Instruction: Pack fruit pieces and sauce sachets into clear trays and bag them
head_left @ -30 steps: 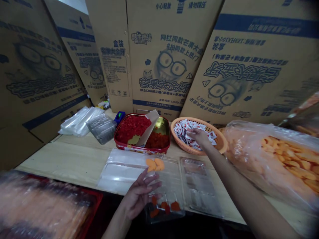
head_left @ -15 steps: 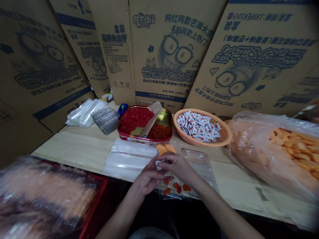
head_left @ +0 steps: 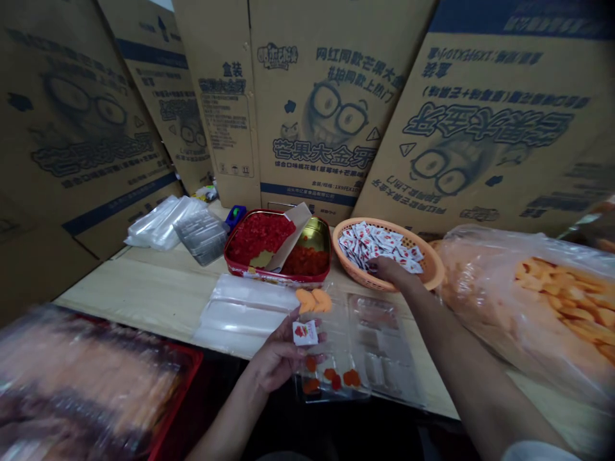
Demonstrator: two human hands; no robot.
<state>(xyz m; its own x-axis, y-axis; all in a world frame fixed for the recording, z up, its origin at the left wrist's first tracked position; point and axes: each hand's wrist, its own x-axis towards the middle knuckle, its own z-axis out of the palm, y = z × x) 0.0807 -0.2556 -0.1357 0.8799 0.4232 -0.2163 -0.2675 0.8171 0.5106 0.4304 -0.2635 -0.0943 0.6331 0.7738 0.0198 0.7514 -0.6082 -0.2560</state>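
Note:
My left hand [head_left: 278, 355] grips the left side of a clear plastic tray [head_left: 339, 339], thumb on top and fingertips showing beyond a small white sachet [head_left: 305, 333] with red print. That sachet lies by the thumb; whether fingers also touch it I cannot tell. Orange slices [head_left: 313, 300] sit at the tray's far end, and several red and orange candy pieces [head_left: 335, 379] at its near end. My right hand [head_left: 388, 269] reaches into the orange basket [head_left: 435, 274] of white sachets [head_left: 369, 242]. Its fingers are bent down among them, their tips hidden.
A red-rimmed tin [head_left: 276, 276] with a cardboard divider holds red and orange pieces. Right of my arm lies a big bag [head_left: 485, 288] of orange slices. Clear sleeves [head_left: 240, 314], another clear tray [head_left: 384, 346] and a red crate [head_left: 185, 378] are nearby. Cartons [head_left: 312, 96] wall the back.
My right hand has left my left hand and moved right and away from me into the sachet basket. The white sachet by my left thumb is now in plain sight.

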